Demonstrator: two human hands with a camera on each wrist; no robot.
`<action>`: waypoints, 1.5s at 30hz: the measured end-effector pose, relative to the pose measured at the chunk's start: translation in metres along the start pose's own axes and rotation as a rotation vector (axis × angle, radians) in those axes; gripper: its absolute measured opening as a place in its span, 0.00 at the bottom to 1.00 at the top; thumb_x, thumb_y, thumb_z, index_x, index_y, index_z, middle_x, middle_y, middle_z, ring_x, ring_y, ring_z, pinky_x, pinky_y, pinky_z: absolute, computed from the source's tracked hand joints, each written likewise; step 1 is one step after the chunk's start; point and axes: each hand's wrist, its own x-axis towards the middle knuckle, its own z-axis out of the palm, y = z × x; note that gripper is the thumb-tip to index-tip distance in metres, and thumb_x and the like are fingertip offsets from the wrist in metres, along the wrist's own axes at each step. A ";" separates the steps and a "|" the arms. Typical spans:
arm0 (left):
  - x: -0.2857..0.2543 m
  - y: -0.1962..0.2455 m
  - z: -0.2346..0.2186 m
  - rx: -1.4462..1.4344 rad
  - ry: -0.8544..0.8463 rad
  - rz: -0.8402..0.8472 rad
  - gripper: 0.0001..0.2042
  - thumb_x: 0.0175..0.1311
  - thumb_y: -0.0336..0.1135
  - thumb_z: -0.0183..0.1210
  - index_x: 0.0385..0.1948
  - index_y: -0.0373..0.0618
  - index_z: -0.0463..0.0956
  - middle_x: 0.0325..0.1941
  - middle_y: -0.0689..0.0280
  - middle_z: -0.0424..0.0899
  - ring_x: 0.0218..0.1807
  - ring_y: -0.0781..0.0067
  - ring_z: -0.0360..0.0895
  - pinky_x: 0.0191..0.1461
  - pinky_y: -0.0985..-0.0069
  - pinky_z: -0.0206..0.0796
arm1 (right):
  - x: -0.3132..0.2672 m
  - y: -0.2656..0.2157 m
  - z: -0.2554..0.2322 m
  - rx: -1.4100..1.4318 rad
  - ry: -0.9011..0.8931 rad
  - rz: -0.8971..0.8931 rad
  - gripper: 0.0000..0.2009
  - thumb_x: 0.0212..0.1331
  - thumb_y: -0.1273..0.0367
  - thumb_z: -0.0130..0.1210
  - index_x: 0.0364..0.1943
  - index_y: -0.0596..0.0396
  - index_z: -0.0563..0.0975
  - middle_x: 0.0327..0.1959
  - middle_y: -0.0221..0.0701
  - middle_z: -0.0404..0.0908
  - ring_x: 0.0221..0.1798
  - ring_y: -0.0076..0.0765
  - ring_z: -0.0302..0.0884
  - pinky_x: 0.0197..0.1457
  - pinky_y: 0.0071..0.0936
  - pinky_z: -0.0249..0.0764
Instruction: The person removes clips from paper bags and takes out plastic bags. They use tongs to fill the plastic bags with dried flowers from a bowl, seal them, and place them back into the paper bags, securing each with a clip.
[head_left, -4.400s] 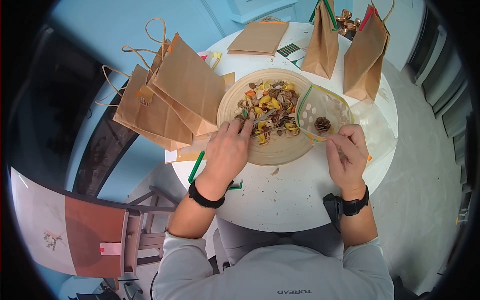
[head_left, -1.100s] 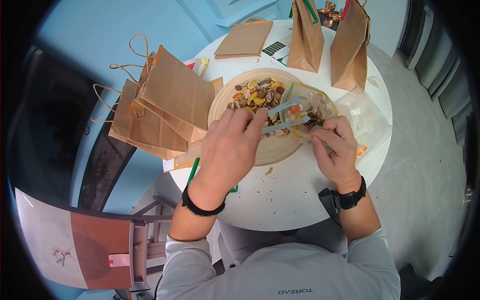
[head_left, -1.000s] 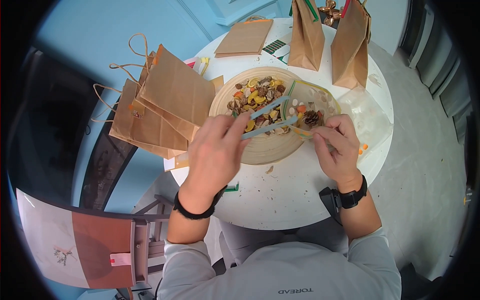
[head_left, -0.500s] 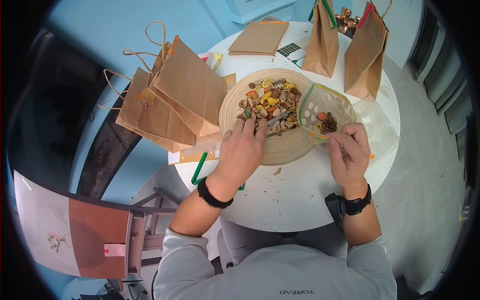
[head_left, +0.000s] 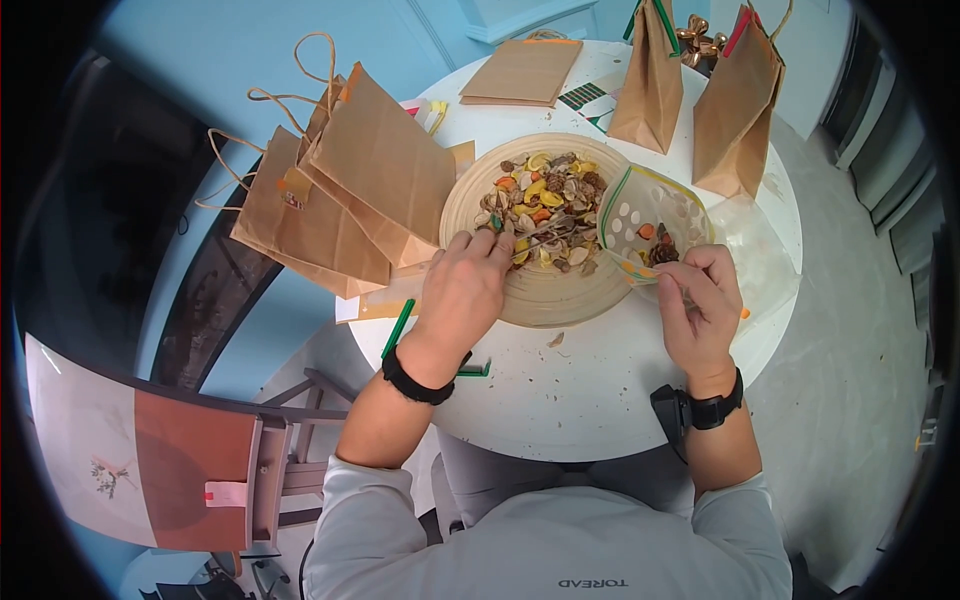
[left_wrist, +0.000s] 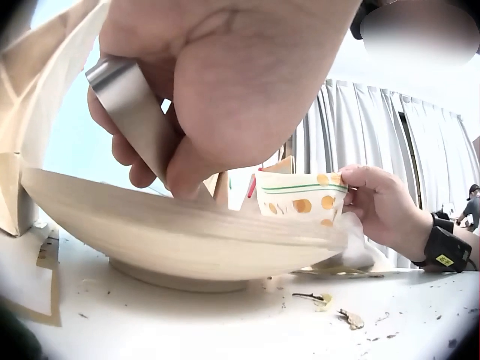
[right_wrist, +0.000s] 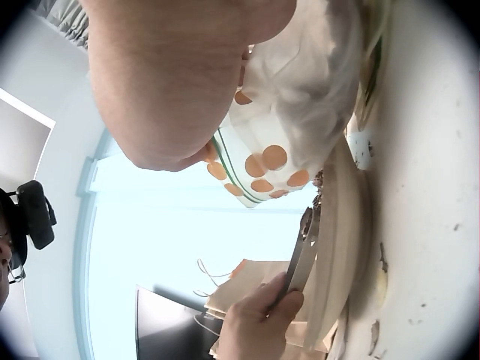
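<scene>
My left hand [head_left: 463,292] grips steel tongs [left_wrist: 135,116] over the near left side of a round wooden dish [head_left: 545,312]. The tips of the tongs reach into a heap of potpourri [head_left: 548,208], made up of dried petals, yellow slices and small cones. On the dish's right, my right hand [head_left: 703,312] pinches the rim of a clear zip bag [head_left: 652,200] with printed dots, keeping its mouth spread towards the dish. Inside the bag lie a pine cone [head_left: 663,250] and an orange piece [head_left: 645,230].
Brown paper bags [head_left: 380,170] stand at the table's left, and two more paper bags [head_left: 735,120] at the back right. A flat paper bag [head_left: 522,72] lies at the back. Green clips [head_left: 398,328] and crumbs lie near the front. A clear plastic sheet [head_left: 755,250] lies right.
My left hand brought the tongs to the zip bag's mouth, then back to the dish, and has since shifted slightly left. An orange piece now lies beside the pine cone. My right hand keeps its hold.
</scene>
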 end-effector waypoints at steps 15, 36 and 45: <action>0.041 0.058 -0.046 -0.114 0.054 0.110 0.22 0.59 0.29 0.70 0.57 0.44 0.80 0.44 0.60 0.82 0.48 0.56 0.80 0.48 0.63 0.76 | 0.002 -0.002 0.000 0.000 -0.046 -0.043 0.06 0.51 0.81 0.66 0.33 0.58 0.86 0.35 0.32 0.74 0.37 0.38 0.73 0.46 0.32 0.77; -0.014 0.036 -0.026 0.013 -0.141 -0.003 0.23 0.61 0.33 0.68 0.60 0.44 0.79 0.40 0.61 0.79 0.46 0.57 0.80 0.48 0.62 0.76 | -0.002 0.000 -0.003 -0.003 0.042 0.010 0.08 0.53 0.82 0.64 0.37 0.60 0.86 0.37 0.33 0.73 0.38 0.35 0.72 0.40 0.27 0.70; 0.010 0.008 0.012 0.014 -0.132 -0.002 0.16 0.65 0.32 0.65 0.54 0.41 0.79 0.42 0.59 0.82 0.48 0.55 0.80 0.50 0.61 0.76 | 0.000 -0.001 -0.003 -0.004 0.030 0.001 0.08 0.53 0.82 0.64 0.37 0.60 0.86 0.37 0.33 0.73 0.39 0.35 0.72 0.40 0.27 0.70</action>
